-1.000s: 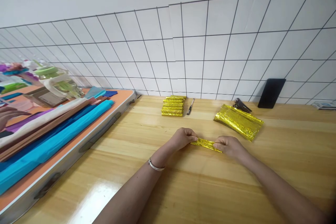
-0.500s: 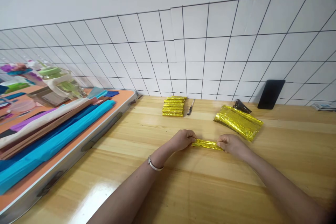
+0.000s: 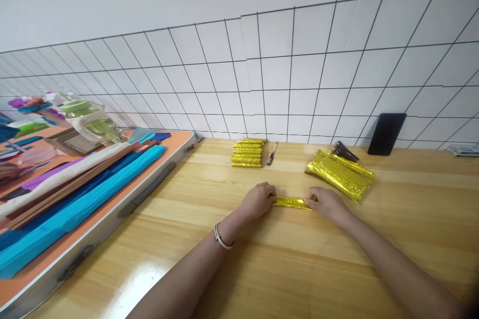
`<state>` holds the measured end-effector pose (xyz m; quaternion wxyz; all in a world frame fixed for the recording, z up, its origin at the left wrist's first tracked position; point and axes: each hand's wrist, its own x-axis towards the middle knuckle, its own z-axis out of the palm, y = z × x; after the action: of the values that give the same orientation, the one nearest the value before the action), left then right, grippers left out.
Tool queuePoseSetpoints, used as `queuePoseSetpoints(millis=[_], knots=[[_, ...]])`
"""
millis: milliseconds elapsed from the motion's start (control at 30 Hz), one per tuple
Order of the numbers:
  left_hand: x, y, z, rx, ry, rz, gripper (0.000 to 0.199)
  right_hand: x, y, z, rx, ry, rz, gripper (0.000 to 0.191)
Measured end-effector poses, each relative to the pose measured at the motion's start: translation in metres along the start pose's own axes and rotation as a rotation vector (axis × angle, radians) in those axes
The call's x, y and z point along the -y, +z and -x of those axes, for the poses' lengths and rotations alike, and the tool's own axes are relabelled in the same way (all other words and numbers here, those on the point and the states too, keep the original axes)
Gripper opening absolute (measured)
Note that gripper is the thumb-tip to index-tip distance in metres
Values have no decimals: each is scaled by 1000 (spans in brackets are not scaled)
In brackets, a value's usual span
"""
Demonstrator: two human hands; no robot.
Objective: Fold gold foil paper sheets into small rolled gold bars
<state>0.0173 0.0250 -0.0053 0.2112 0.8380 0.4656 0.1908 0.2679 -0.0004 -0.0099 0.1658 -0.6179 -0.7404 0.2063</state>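
A narrow folded strip of shiny gold foil (image 3: 290,203) stretches between my two hands, low over the wooden table or on it. My left hand (image 3: 259,200) is closed on its left end, and a bracelet (image 3: 223,237) circles that wrist. My right hand (image 3: 325,202) pinches the right end. Beyond my right hand lies a stack of flat gold foil sheets (image 3: 340,174). Near the wall, several folded gold foil strips (image 3: 247,153) are laid together in a pile.
A pen (image 3: 272,153) lies beside the strips. A black clip (image 3: 345,150) touches the foil stack, and a black phone-like slab (image 3: 386,133) leans on the tiled wall. At left, an orange-topped board (image 3: 175,147) bears coloured paper rolls (image 3: 80,204) and a green-lidded bottle (image 3: 92,122).
The gold strip looks narrower and flatter than before. Both hands have shifted slightly left and up, still gripping its ends. The view has turned a little.
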Motion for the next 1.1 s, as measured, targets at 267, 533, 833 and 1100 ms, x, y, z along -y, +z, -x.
queuePoseSetpoints(millis=[267,533,833,1100], knots=[[-22,6,14,-1,256,-243,17,3,2,4,-17,-22,58,8],[-46,4,30,149,415,-525,16,12,4,12,-126,-34,167,11],[-57,20,42,27,357,-534,22,48,35,43,-179,-406,556,39],[-38,9,49,4,330,-425,30,41,30,47,-124,-438,752,40]])
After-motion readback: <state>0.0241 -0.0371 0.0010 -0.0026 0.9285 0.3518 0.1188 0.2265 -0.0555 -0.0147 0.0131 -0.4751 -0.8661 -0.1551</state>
